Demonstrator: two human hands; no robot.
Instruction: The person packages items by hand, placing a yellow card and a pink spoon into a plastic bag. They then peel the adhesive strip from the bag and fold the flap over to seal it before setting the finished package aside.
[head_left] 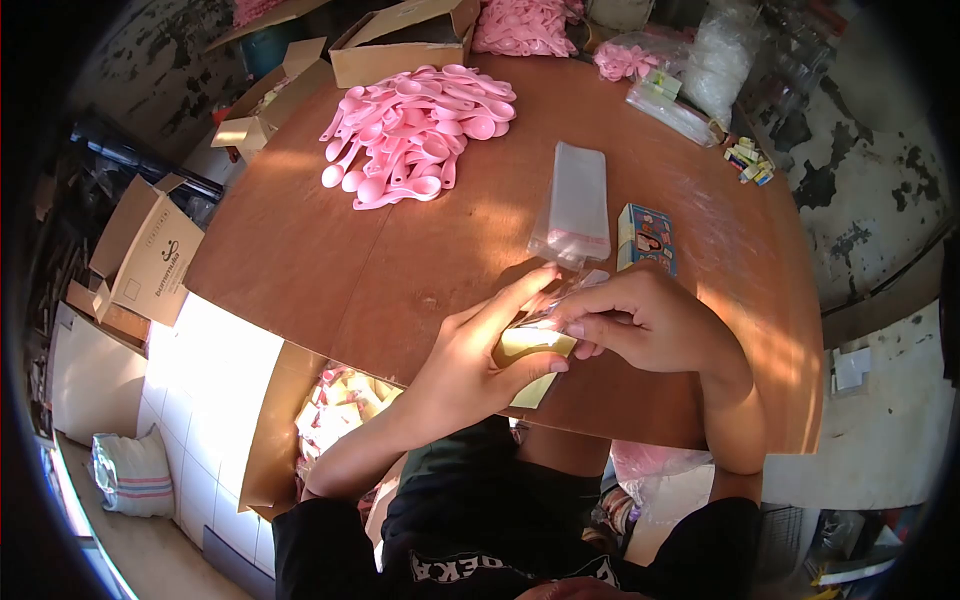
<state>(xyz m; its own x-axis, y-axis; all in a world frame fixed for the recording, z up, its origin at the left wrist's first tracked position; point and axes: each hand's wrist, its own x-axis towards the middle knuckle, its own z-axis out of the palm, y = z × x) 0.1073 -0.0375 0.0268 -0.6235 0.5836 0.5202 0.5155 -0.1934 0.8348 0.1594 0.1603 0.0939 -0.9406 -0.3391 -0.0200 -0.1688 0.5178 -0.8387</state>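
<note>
My left hand [480, 350] and my right hand [640, 320] meet over the near edge of the round brown table [300, 260]. Together they grip a small pale-yellow card inside a clear plastic sleeve [535, 345]; the left thumb and palm hold the card from below, the right fingers pinch the sleeve's top. Just beyond the hands lies a stack of clear plastic bags [578, 205] and a small colourful box [646, 238]. A heap of pink plastic spoons [420, 130] lies farther back on the table.
Open cardboard boxes [400, 45] stand at the table's far edge, another carton [150, 255] on the left floor. A box with packed items [335, 410] sits below the table's near-left edge. More bags and pink spoons [625, 60] lie at the far right.
</note>
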